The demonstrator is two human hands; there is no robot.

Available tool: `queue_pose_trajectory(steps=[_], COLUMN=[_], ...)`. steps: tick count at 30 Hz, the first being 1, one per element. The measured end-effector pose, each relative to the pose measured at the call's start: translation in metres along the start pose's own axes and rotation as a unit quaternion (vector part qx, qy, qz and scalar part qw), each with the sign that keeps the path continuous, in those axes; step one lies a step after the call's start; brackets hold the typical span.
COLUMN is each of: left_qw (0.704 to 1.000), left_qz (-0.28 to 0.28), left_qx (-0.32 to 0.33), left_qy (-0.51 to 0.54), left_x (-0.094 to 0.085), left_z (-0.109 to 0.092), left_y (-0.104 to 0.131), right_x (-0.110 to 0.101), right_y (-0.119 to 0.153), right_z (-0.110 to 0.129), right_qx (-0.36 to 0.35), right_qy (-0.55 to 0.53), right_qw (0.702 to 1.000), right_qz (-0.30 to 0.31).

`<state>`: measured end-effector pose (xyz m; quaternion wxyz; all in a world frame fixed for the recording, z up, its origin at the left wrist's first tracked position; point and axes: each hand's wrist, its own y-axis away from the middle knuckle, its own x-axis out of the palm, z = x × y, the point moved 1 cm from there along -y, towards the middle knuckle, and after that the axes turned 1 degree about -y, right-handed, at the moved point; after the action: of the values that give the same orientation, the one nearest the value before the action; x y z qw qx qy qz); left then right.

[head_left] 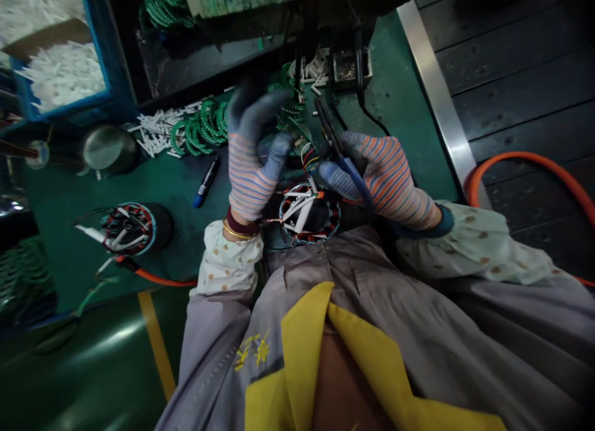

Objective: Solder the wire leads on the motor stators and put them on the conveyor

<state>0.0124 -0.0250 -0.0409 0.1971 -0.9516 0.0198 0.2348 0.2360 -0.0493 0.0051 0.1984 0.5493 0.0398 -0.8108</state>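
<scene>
A round, wound coil ring (304, 215) sits face up, white sleeves (297, 206) crossing its opening and thin coloured wires (307, 161) leading off its far side. Blue-handled pliers (349, 165) slant in the right hand (388, 177), nose pointing away.

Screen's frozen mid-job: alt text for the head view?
Right hand, in an orange-and-blue striped glove, grips blue-handled pliers near a round, wire-wound part with white sleeves. The left hand, similarly gloved, is open and blurred. Loose white tubes and green coils lie beyond on the green bench.
</scene>
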Motion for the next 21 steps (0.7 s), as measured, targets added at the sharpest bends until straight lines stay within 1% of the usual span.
queue_pose_trajectory(steps=[1, 3, 6, 8, 13, 16, 19, 21], left_qw=[1.0, 0.999, 0.999, 0.996, 0.99, 0.987, 0.988, 0.99], left_qz=[0.009, 0.001, 0.007, 0.016, 0.019, 0.041, 0.06, 0.058], left_qx=[0.008, 0.015, -0.05, -0.085, -0.122, -0.14, -0.132, -0.122], left_qy=[0.022, 0.047, 0.016, 0.018, 0.065, 0.065, 0.048, 0.043], left_x=[-0.002, -0.005, -0.004, -0.002, 0.005, 0.007, 0.008, 0.008], left_z=[-0.001, 0.001, 0.009, 0.012, 0.012, 0.016, 0.026, 0.031], left_y=[-0.002, -0.004, -0.006, -0.006, -0.006, -0.007, -0.006, -0.004], right_x=[-0.001, -0.005, -0.01, -0.013, -0.018, -0.021, -0.025, -0.028], right_y=[0.002, 0.01, 0.021, 0.026, 0.028, 0.024, 0.02, 0.014], right_z=[-0.003, -0.013, -0.027, -0.032, -0.027, -0.022, -0.023, -0.024], right_qx=[-0.003, 0.001, 0.026, 0.04, 0.052, 0.035, 0.013, 0.006], right_qy=[-0.014, -0.031, 0.035, 0.1, 0.173, 0.213, 0.249, 0.264], right_qw=[1.0, 0.999, 0.999, 0.994, 0.982, 0.973, 0.963, 0.958], right_qz=[-0.001, -0.015, -0.024, -0.009, 0.058, 0.079, 0.099, 0.115])
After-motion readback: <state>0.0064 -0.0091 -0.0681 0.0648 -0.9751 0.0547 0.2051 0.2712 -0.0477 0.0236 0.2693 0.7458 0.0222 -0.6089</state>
